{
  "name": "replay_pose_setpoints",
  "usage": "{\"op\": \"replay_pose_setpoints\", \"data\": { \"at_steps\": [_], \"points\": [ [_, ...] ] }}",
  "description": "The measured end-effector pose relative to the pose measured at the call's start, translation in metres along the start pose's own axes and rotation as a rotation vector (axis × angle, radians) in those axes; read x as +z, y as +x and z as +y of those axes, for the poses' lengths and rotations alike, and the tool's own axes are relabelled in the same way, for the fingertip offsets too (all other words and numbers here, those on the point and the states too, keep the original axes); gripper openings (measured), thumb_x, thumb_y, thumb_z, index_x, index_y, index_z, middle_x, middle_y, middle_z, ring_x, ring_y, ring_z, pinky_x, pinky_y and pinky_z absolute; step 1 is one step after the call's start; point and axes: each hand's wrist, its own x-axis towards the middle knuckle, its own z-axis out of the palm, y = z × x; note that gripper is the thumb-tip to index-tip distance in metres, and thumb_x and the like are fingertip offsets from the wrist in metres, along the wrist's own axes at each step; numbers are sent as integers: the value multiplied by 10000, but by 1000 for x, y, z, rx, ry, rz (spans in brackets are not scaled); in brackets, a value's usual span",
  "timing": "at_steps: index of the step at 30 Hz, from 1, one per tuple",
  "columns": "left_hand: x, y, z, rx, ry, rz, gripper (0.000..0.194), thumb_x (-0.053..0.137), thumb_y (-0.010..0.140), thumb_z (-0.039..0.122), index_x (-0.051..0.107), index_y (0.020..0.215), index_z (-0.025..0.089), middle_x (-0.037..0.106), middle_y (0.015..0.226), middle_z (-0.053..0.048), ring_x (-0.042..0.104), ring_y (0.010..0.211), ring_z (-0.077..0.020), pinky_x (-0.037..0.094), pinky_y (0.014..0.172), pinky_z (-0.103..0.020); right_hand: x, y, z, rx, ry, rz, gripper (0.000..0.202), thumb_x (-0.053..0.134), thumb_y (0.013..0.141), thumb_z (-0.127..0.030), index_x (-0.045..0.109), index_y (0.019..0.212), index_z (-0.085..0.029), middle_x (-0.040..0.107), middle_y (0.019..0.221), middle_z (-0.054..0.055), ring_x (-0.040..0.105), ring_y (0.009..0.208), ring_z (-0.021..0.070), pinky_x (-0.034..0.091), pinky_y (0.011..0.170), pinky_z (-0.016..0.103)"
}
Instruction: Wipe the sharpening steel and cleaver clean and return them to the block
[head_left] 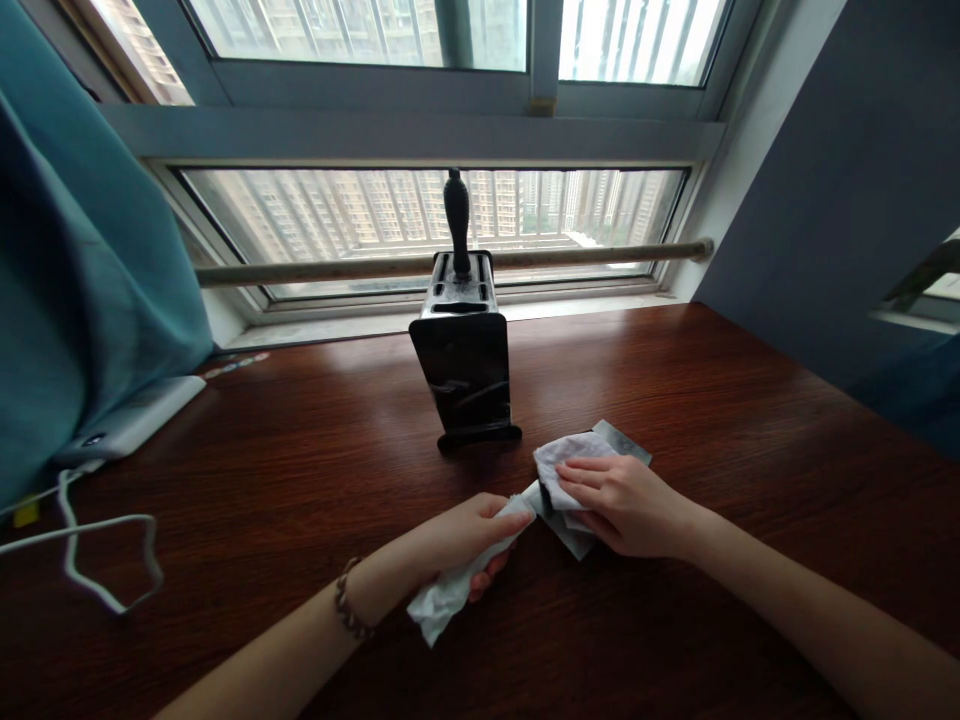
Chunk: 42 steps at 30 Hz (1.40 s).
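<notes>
Left hand (480, 540) grasps paper-wrapped handle (456, 588); right hand (628, 500) rests on white tissue (564, 453) over cleaver-like blade (624, 441) ahead, pinch unverifiable. Judged stiff, fairly heavy, sharp-edged: hold by handle.

Knife block (466, 372) (handle (457, 215) upright) obstructs ahead; tabletop (675, 370) passable farther right

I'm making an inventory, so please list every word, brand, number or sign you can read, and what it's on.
No readable text anywhere.
Knife block: pale streaks on its black front, no legible letters.
White device at left: small dark mark, too small to read.
Blade: no lettering on the visible part.
</notes>
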Motion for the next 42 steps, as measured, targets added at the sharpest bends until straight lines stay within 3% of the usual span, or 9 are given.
{"op": "replay_pose_setpoints", "data": {
  "at_steps": [5,12,18,23,26,30,36,42],
  "points": [
    [-1,2,-4,35,-8,1,438,502,773,608,414,832,183,465,490,63,400,321,-61,269,321,-150,1,1,-15,-143,168,-22,372,461,830,-182,558,1182,-112,575,1233,96,469,1210,184,388,1019,309],
    [-1,2,-2,18,4,5,450,500,766,619,411,842,185,466,472,67,394,308,-64,260,317,-152,3,1,-14,-87,221,9,346,475,843,-183,576,1170,-130,575,1241,75,492,1192,156,375,1029,262],
    [0,0,0,25,9,-14,467,508,754,632,401,867,192,449,452,80,369,299,-58,254,328,-159,4,1,0,122,106,97,275,486,836,-194,640,1061,-158,621,1171,68,578,1078,160,433,966,279],
    [0,0,0,10,-11,-19,456,515,761,626,400,862,196,447,450,81,379,311,-59,247,332,-150,-1,0,23,441,-82,19,267,435,863,-249,666,992,-216,649,1115,40,602,1024,183,471,876,316],
    [1,-1,0,8,-18,-14,455,514,763,627,393,841,195,446,460,80,372,314,-53,248,335,-151,-3,-2,37,633,-225,-24,305,376,885,-289,668,924,-212,681,995,53,631,914,218,490,740,337],
    [0,-1,0,20,-8,-26,462,509,759,637,380,813,196,437,453,81,366,311,-54,252,334,-156,-5,-5,49,799,-340,-93,330,359,883,-328,667,850,-215,686,872,75,639,816,237,461,631,333],
    [1,-1,0,23,4,-13,467,513,751,644,379,820,202,440,450,82,380,306,-63,266,332,-160,-1,-5,47,828,-452,-104,323,382,881,-318,658,812,-166,679,832,110,646,781,263,466,613,350],
    [0,-1,0,8,-9,-12,458,507,758,639,383,803,200,438,456,80,379,312,-58,265,328,-152,9,0,20,765,-497,-148,308,373,893,-198,656,845,-85,663,825,163,641,735,269,486,600,355]
  ]
}}
